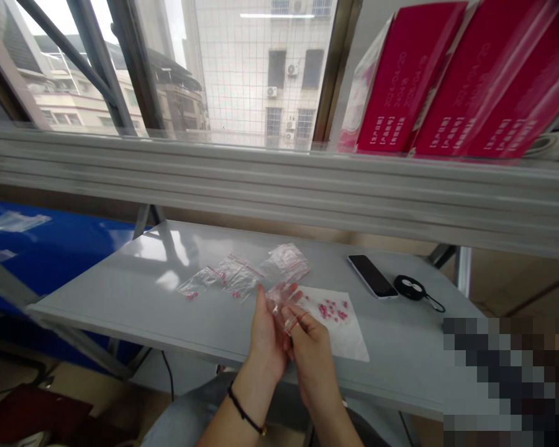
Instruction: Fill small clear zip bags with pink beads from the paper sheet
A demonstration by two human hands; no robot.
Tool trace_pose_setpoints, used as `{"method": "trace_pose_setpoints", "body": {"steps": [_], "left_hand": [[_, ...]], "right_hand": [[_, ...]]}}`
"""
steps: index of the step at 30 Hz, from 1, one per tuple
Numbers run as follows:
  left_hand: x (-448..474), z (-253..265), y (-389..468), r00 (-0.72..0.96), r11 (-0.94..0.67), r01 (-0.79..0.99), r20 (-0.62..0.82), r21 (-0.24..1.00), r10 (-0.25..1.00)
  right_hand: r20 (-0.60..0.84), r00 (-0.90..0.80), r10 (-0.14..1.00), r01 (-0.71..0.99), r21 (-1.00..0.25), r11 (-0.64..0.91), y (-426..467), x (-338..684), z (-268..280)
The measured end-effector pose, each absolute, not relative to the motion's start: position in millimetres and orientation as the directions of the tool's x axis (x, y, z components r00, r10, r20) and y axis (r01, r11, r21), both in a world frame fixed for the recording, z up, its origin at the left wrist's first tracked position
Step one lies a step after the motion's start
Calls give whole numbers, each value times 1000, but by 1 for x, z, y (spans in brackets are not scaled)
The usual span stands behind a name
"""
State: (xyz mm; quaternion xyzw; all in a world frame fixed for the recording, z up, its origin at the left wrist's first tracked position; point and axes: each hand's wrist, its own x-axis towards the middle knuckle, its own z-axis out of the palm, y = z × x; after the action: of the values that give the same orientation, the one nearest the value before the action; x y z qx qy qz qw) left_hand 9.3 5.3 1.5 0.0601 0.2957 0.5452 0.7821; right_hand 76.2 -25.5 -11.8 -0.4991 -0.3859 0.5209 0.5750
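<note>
Between my two hands, above the table's near edge, is a small clear zip bag. My left hand supports it from the left, thumb up. The fingers of my right hand pinch the bag from the right, near its reddish zip line. Whether anything lies inside the bag I cannot tell. Right of my hands, small pink-red pieces lie scattered on a white paper sheet. Several clear zip bags, some with pink-red pieces in or at them, rest beyond my hands to the left. A stack of similar bags sits behind.
A black-screened phone and a round black item with a loop lie at the right of the grey table. A grey rail crosses behind, with red boxes above it. A blue surface stands left.
</note>
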Motion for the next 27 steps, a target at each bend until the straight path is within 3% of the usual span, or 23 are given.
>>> {"method": "trace_pose_setpoints", "body": {"steps": [9,16,27], "left_hand": [[10,12,6,-7,167,-892,-383,420,924],[9,14,6,-55,141,-878,-389,458,919],[14,26,1,-69,163,-850,-412,501,909]], "right_hand": [[35,155,987,-187,-980,64,-25,75,-16],[20,107,994,-223,-974,44,-26,72,-14],[5,229,973,-248,-967,63,-29,61,-19]]}}
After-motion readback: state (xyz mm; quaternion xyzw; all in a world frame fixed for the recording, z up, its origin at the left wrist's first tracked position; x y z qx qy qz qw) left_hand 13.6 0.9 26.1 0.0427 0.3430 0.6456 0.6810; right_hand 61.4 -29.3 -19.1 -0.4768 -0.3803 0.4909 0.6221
